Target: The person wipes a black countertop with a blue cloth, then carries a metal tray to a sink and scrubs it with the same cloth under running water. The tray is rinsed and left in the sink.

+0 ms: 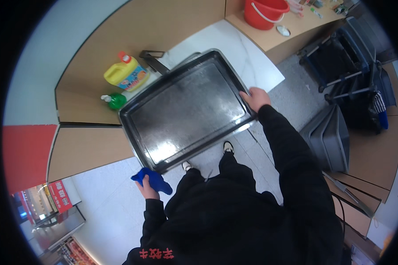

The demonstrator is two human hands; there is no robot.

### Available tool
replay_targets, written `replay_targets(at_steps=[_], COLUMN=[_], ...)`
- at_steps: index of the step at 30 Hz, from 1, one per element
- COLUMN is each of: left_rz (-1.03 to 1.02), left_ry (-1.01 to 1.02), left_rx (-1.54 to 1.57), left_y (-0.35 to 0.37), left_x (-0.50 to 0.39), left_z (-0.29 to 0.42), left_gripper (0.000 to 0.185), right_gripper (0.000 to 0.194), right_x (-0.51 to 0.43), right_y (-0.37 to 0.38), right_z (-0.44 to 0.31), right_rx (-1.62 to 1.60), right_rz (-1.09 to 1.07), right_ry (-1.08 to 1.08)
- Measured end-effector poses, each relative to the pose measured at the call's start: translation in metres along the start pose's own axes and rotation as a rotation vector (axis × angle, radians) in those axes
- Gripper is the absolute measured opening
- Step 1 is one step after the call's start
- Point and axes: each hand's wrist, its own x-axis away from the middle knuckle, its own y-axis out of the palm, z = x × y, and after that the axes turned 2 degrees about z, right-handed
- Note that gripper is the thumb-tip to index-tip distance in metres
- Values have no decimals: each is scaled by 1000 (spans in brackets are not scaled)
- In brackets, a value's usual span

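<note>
A large dark metal tray (189, 112) with a raised rim lies tilted across the view before me. My right hand (258, 99) grips its right edge, the thumb over the rim. A blue cloth (154, 180) is held in my left hand (147, 188), close by the tray's lower left corner. I cannot tell whether the cloth touches the metal there. Light glares off the tray's inner face, and the tray hides part of the white marble-patterned surface (252, 63) behind it.
Beyond the tray stand a yellow detergent jug (127, 73) and a green pump bottle (114, 100). A red bucket (263, 13) sits on a wooden counter (252, 33) at upper right. Stacked grey bins (328, 142) and a dark wheeled cart (341, 59) stand to my right.
</note>
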Motion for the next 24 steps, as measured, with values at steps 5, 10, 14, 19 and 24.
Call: replay_targets(at_steps=[5,10,14,19,24], left_rz=[40,142,197,112,-73], left_ry=[30,83,203,372,452], left_rx=[-2,-107,-109,-130,-103], left_y=[32,44,44,54,72], left_x=[18,22,26,34,45], left_z=[8,4,12,32,57], left_gripper=[43,47,50,53,54], right_gripper=[61,64,44,26,27], right_x=[-27,-19,-9,42,127], right_y=[-2,-24,-80,-164,-175], right_z=[-2,-1,-1,-40,-137], right_rx=[-87,-140,-341,-765,-716], right_rz=[-219,-175,-55,-433,-1102], right_ry=[83,116,74,-97,-328])
